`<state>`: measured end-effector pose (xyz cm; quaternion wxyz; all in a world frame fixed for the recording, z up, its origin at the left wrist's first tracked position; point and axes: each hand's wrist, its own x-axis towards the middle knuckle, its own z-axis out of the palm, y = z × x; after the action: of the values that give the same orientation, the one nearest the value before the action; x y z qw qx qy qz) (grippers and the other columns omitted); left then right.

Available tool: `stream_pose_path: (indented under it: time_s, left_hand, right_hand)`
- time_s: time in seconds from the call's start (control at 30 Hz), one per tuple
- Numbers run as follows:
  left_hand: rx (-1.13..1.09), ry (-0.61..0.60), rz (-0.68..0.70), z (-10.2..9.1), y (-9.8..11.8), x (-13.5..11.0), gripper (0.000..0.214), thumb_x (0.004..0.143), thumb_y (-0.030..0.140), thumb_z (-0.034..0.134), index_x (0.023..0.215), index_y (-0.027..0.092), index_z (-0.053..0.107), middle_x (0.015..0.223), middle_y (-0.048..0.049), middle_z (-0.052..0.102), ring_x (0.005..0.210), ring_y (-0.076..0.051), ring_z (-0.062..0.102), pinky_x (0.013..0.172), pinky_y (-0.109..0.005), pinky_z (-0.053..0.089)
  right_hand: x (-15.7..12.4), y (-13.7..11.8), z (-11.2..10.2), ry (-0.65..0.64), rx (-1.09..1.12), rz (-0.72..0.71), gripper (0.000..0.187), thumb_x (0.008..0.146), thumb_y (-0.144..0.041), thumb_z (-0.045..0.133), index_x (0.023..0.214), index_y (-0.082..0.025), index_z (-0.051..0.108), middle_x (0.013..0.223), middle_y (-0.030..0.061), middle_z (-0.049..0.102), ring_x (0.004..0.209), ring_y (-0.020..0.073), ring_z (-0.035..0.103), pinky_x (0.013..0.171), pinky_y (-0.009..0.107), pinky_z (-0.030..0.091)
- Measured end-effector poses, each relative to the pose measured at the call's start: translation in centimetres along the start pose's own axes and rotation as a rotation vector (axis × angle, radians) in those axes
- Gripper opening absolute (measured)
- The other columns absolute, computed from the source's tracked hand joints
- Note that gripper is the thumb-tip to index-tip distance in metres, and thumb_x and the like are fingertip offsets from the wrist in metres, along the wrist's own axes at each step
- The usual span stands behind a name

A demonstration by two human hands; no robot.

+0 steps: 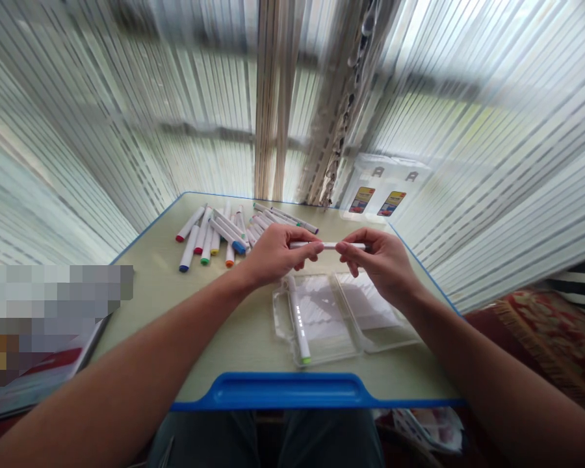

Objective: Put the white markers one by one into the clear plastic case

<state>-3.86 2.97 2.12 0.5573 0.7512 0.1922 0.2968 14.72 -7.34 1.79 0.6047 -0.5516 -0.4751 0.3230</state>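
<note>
Both my hands hold one white marker [327,245] level above the small table [166,273]. My left hand [277,252] grips its left end and my right hand [380,257] pinches its right end. Below them an open clear plastic case [344,318] lies flat on the table. One white marker with a green cap [298,320] rests in the case's left half. A pile of several white markers with coloured caps [224,229] lies at the far side of the table, to the left of my hands.
The table has a blue rim and a blue tray lip [292,390] at its near edge. A clear packet with coloured labels [380,192] leans at the far right corner. Striped curtains hang behind. A blurred book lies at the left, red patterned fabric [541,338] at the right.
</note>
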Motion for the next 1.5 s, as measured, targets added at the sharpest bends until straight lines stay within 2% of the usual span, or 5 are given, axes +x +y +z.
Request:
stream_pose_path:
  time_s: [0.27, 0.63, 1.0, 1.33, 1.5]
  left_hand:
    - [-0.179, 0.044, -0.026, -0.2, -0.6, 0.3, 0.023, 0.090, 0.023, 0.068, 0.103, 0.006, 0.074, 0.082, -0.0081, 0.074, 0.054, -0.008, 0.058, 0.052, -0.022, 0.048]
    - [-0.510, 0.074, -0.131, -0.6, 0.0, 0.4, 0.025, 0.099, 0.018, 0.050, 0.107, 0.005, 0.070, 0.083, -0.0131, 0.077, 0.056, -0.011, 0.063, 0.058, -0.026, 0.050]
    - [-0.321, 0.063, -0.136, -0.5, -0.4, 0.2, 0.018, 0.088, 0.017, 0.064, 0.099, 0.006, 0.074, 0.078, -0.0082, 0.075, 0.054, -0.008, 0.059, 0.057, -0.023, 0.048]
    - [-0.088, 0.025, -0.027, -0.2, -0.5, 0.1, 0.029, 0.081, 0.033, 0.078, 0.091, 0.007, 0.072, 0.072, -0.0054, 0.070, 0.055, -0.009, 0.057, 0.053, -0.022, 0.044]
    - [-0.102, -0.006, -0.039, 0.4, -0.1, -0.1, 0.028, 0.078, 0.032, 0.081, 0.087, 0.007, 0.072, 0.071, -0.0041, 0.068, 0.056, -0.008, 0.056, 0.053, -0.021, 0.046]
  right_hand:
    - [0.3, -0.1, -0.2, -0.009, 0.210, 0.054, 0.025, 0.072, -0.034, 0.088, 0.082, -0.015, 0.075, 0.070, 0.0060, 0.076, 0.042, 0.0081, 0.056, 0.040, 0.020, 0.044]
    - [0.5, -0.3, -0.6, 0.030, 0.319, 0.088, 0.021, 0.082, -0.030, 0.073, 0.092, -0.013, 0.079, 0.078, 0.0110, 0.080, 0.045, 0.0122, 0.060, 0.040, 0.024, 0.044]
    - [0.3, -0.2, -0.4, 0.033, 0.217, 0.062, 0.022, 0.079, -0.031, 0.074, 0.090, -0.012, 0.079, 0.073, 0.0108, 0.078, 0.044, 0.0133, 0.061, 0.041, 0.025, 0.046]
    - [0.0, 0.1, -0.3, 0.000, 0.085, 0.017, 0.025, 0.074, -0.036, 0.085, 0.086, -0.015, 0.079, 0.071, 0.0081, 0.077, 0.044, 0.0101, 0.058, 0.042, 0.023, 0.046]
    - [-0.1, 0.0, 0.0, -0.034, -0.010, 0.007, 0.032, 0.066, -0.040, 0.091, 0.082, -0.015, 0.079, 0.065, 0.0059, 0.074, 0.043, 0.0094, 0.056, 0.042, 0.022, 0.044]
